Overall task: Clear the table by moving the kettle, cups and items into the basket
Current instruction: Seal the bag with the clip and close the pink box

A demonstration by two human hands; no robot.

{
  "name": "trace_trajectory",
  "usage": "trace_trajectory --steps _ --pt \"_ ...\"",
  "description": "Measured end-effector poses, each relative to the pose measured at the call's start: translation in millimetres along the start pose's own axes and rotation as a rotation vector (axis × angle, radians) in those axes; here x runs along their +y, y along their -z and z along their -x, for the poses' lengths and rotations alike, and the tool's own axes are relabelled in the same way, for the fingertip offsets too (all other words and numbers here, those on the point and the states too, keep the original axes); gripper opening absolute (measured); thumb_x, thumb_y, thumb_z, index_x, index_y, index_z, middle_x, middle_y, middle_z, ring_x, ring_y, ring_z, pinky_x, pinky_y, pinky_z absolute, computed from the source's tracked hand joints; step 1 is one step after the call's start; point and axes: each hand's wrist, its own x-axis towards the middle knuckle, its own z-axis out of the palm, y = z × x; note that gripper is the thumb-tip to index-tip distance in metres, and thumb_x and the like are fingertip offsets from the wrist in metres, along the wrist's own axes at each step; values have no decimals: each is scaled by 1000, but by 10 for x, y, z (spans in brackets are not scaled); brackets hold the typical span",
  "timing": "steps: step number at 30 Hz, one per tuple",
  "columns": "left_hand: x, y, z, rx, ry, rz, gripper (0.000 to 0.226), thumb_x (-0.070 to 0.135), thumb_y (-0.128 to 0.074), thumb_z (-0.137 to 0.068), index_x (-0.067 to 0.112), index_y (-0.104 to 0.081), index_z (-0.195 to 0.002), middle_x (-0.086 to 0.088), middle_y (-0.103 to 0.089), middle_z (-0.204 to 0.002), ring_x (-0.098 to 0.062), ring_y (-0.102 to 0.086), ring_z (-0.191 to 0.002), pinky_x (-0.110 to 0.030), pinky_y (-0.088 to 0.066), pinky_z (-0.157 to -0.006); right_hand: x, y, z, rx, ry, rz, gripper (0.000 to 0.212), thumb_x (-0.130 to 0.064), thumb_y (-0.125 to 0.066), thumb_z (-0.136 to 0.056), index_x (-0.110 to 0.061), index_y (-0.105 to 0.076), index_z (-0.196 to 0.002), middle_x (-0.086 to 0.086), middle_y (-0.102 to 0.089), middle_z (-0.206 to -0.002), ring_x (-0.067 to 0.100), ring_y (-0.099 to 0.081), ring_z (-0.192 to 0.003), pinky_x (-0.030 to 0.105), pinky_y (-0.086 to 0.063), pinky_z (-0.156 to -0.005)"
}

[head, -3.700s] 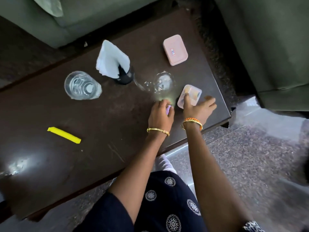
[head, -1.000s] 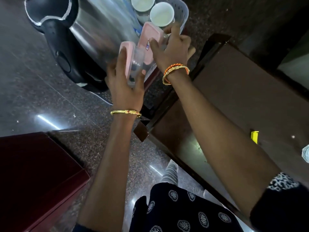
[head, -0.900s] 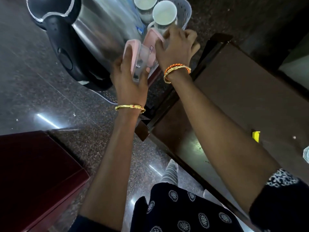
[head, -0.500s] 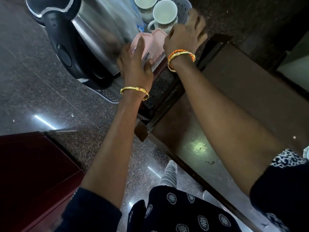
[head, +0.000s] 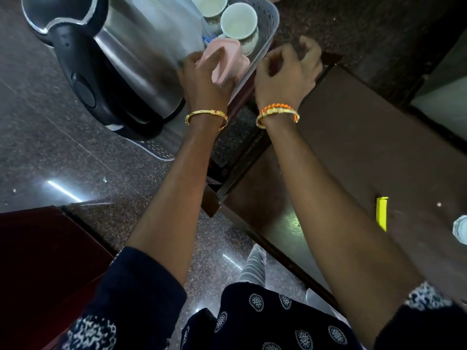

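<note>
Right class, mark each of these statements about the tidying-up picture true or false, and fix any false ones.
1. The steel kettle with the black handle stands in the grey perforated plastic basket. True.
2. The left hand rests on a pink lidded box. True.
3. The right hand grips a white cup. False: it holds nothing; both white cups sit in the basket.
4. The dark wooden table is bare. False: a yellow strip lies there.

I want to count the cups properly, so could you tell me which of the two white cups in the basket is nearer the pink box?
The cup showing its full round mouth, just above the pink box; the other cup is cut off by the frame's top.
</note>
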Motion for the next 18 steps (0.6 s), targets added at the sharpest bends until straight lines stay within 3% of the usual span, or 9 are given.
trace_trajectory --steps 2,5,8,13,15,18 --pt "16 -32 -27 -26 40 73 51 24 -73 -75 17 -60 -125 -18 -46 -128 -32 -47 -119 -29 -38 -104 163 13 134 133 4 -128 14 -20 -61 -79 -13 -70 -88 12 -46 -133 25 -42 -123 23 -28 -91" --pt "46 -81 30 -75 -9 72 47 31 -62 -86 17 -55 -130 -24 -41 -132 -36 -42 -123 -32 -34 -108 364 6 271 193 -61 -301 6 -9 -65 -76 -5 -69 -78 19 -49 -124 26 -46 -114 25 -30 -96" --pt "-2 -102 115 -106 -84 29 44 25 -51 -92 15 -49 -135 -27 -31 -139 -37 -35 -130 -30 -29 -111 505 26 410 155 -135 -369 5 -7 -65 -77 -3 -68 -79 20 -48 -122 24 -47 -111 18 -31 -93" --pt "25 -43 178 -140 -46 27 47 22 -53 -92 16 -45 -138 -30 -10 -150 -39 -16 -142 -29 -17 -117 691 62 535 82 -186 -404 4 -8 -65 -79 -4 -67 -81 15 -53 -116 20 -55 -107 9 -34 -83" --pt "81 -32 315 -58 -57 -28 52 22 -55 -87 15 -44 -138 -32 -10 -150 -41 -16 -142 -35 -18 -118 763 91 575 105 -209 -423 2 -8 -65 -79 -7 -66 -79 11 -56 -111 13 -58 -96 10 -40 -71" --pt "243 -79 660 182 -74 -15 49 17 -57 -79 8 -55 -128 -32 -31 -143 -42 -32 -134 -43 -28 -113 848 172 624 158 -210 -474 3 -10 -62 -79 -10 -65 -77 9 -61 -100 1 -54 -76 4 -39 -60"
